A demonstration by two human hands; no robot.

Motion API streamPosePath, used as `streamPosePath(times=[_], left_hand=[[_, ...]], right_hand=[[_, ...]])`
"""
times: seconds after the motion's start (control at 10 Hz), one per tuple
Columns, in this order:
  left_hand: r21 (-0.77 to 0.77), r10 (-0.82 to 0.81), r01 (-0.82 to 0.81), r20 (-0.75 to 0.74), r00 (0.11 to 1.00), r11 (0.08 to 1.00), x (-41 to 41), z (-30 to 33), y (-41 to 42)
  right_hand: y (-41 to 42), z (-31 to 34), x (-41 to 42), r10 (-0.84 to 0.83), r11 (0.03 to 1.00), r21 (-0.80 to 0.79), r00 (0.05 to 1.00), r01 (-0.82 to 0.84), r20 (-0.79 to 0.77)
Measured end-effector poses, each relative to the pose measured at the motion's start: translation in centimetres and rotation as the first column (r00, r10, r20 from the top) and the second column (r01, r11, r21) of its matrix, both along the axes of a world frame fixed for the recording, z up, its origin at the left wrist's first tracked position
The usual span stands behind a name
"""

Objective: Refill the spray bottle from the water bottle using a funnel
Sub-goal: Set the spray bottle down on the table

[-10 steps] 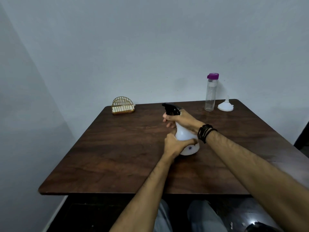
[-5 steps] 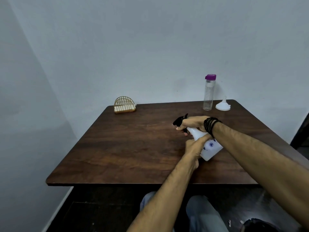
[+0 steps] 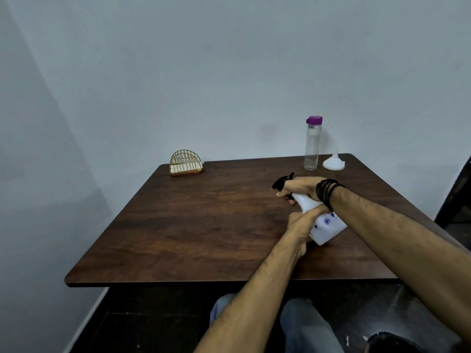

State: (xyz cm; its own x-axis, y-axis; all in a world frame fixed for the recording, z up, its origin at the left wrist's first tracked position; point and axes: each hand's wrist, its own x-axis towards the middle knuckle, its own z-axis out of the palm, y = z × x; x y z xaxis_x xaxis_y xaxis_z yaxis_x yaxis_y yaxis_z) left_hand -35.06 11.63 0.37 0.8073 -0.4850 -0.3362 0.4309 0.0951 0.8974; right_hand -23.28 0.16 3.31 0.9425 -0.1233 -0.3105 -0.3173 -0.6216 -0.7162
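A white spray bottle (image 3: 327, 226) with a black trigger head (image 3: 281, 182) is tilted to the left above the dark wooden table (image 3: 204, 225). My left hand (image 3: 302, 225) grips its body. My right hand (image 3: 302, 187), with black bands at the wrist, is closed around the neck under the trigger head. A clear water bottle (image 3: 312, 146) with a purple cap stands upright at the table's far right. Beside it to the right, a white funnel (image 3: 333, 162) rests wide end down.
A gold wire holder (image 3: 186, 163) with a pale block in it sits at the far left of the table by the wall. The wall runs just behind the table. My knees are under the near edge.
The spray bottle has gone from upright on the table to tilted with its head toward the left. Both hands kept their hold and shifted right in view.
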Motion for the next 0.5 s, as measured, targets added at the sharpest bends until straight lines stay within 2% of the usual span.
streamPosePath(times=[0.1, 0.2, 0.3, 0.5], left_hand=[[0.008, -0.011, 0.011, 0.007, 1.000, 1.000, -0.1, -0.2, -0.8], [0.012, -0.016, 0.015, 0.029, 0.999, 1.000, -0.3, 0.0, -1.2], [0.031, -0.030, 0.029, 0.035, 0.999, 0.999, -0.6, 0.1, -1.4], [0.021, -0.016, 0.015, 0.040, 0.999, 1.000, -1.1, 0.3, -1.6]], right_hand=[[-0.8, 0.0, -0.7, -0.031, 0.997, 0.064, 1.000, 0.031, 0.005], [-1.5, -0.3, -1.3, -0.041, 0.969, 0.244, 0.999, 0.041, -0.006], [-2.0, -0.3, -1.7, -0.014, 0.967, 0.254, 0.999, 0.022, -0.034], [-1.6, -0.2, -1.5, 0.002, 0.999, 0.054, 0.999, -0.005, 0.043]])
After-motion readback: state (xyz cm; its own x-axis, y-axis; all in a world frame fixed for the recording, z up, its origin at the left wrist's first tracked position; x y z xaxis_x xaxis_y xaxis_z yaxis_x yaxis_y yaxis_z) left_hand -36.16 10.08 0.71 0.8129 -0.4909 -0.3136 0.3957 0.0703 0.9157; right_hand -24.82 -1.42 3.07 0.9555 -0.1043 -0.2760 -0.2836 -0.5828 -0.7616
